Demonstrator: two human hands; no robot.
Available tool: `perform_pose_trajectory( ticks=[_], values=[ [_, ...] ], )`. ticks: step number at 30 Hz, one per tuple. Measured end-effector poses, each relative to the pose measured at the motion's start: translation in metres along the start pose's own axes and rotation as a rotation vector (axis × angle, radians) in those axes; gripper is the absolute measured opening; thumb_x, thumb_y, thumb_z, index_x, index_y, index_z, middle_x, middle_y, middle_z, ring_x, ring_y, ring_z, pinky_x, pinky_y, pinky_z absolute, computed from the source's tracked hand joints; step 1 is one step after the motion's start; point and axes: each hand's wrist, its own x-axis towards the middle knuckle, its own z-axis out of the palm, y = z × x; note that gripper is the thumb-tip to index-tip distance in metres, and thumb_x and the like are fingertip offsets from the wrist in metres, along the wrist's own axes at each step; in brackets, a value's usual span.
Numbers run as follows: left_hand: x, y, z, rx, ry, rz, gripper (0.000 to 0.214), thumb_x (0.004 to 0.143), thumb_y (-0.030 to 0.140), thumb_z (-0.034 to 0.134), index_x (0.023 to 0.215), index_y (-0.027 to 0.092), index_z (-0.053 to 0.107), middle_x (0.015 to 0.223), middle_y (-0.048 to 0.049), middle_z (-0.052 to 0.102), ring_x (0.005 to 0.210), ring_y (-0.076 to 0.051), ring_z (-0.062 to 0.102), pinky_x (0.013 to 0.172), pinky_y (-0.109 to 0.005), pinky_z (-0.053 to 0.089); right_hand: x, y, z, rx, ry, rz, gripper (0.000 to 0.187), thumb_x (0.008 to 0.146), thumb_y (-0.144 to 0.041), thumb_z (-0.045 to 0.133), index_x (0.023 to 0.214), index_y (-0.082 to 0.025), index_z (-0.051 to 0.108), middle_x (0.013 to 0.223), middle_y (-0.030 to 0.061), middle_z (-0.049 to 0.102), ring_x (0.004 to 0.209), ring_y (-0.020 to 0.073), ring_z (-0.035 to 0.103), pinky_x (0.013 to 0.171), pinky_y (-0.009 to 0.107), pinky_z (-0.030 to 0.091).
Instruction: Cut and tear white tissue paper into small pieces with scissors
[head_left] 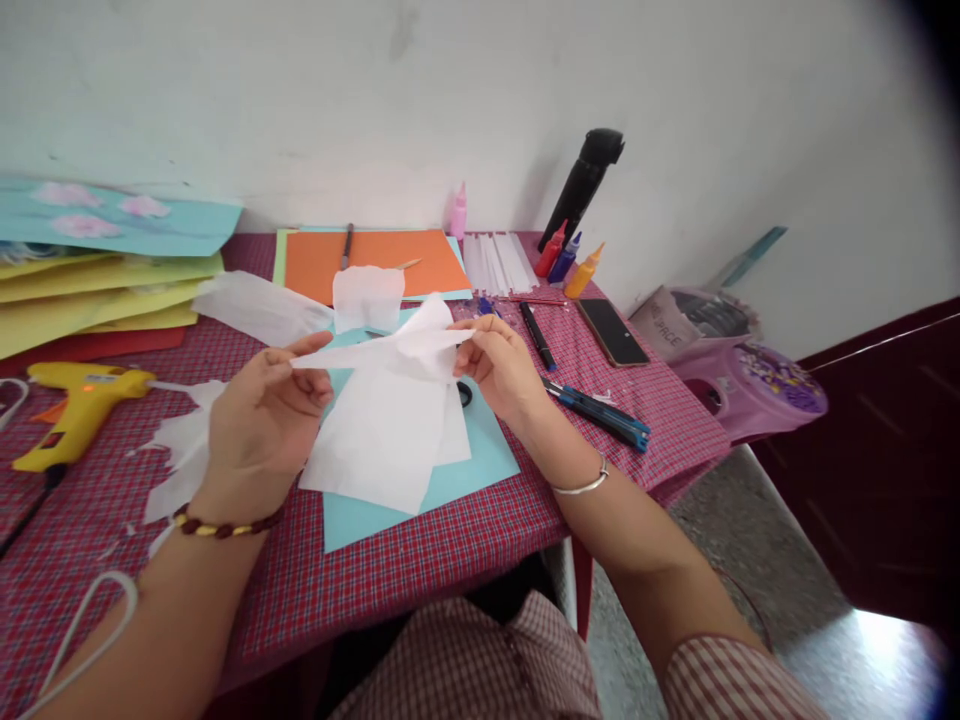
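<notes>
A: Two grips at work, and both are grasping the same single white sheet! The left grip (274, 400) pinches its left end, the right grip (487, 360) its right.

B: And which way does that held sheet (427, 345) point?

A: Long axis runs left to right, tapering to the left, the right end slightly farther off. It's up over the middle of the desk (420, 590).

B: Beneath it?

A: At least two white sheets (375, 450) on one light blue sheet (487, 465), with one black handle loop (465, 394) peeking out. Two more loose white pieces (367, 298) lie beyond, on the far left and far middle.

B: Out to the right?

A: One black marker (538, 337), one cutter knife (600, 414), one phone (613, 332). Farther, three bottles, red (551, 250), purple (564, 258) and orange (585, 272), plus one pink bottle (458, 212) by the wall.

B: And on the left, one yellow glue gun (79, 400), its nozzle pointing right!
</notes>
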Motion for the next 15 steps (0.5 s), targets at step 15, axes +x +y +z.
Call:
perform_pose_trajectory(
  ticks=[15],
  values=[
    [-0.019, -0.035, 0.015, 0.377, -0.193, -0.337, 0.034, 0.061, 0.017, 0.078, 0.095, 0.015, 0.071, 0.094, -0.0079, 0.072, 0.073, -0.018, 0.064, 0.054, -0.027, 0.055, -0.015, -0.005, 0.01, -0.175, -0.265, 0.168, 0.028, 0.077, -0.041, 0.067, 0.077, -0.021, 0.048, 0.105, 0.0023, 0.069, 0.081, 0.0099, 0.065, 0.077, 0.027, 0.057]
  ],
)
